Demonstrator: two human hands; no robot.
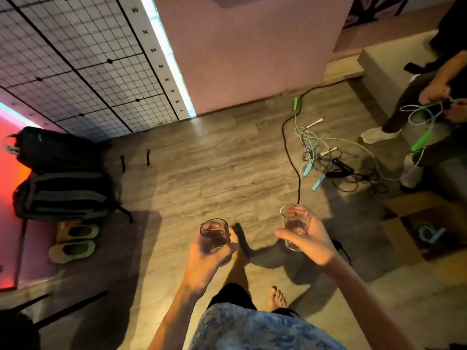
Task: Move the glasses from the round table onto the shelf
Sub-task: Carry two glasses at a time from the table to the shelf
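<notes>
I am looking down at a wooden floor with a clear drinking glass in each hand. My left hand [202, 256] grips one glass [214, 234] around its side, held upright at waist height. My right hand [309, 239] wraps around a second clear glass [295, 224], also upright, a little higher and to the right. Both glasses look empty. Neither the round table nor the shelf is in view. My bare feet show below, between my arms.
A tangle of skipping ropes and a black cable [326, 157] lies on the floor ahead right, beside a seated person [429, 97]. Black backpacks [63, 173] and a pair of shoes [73, 241] sit at the left. A cardboard box [427, 231] stands at the right.
</notes>
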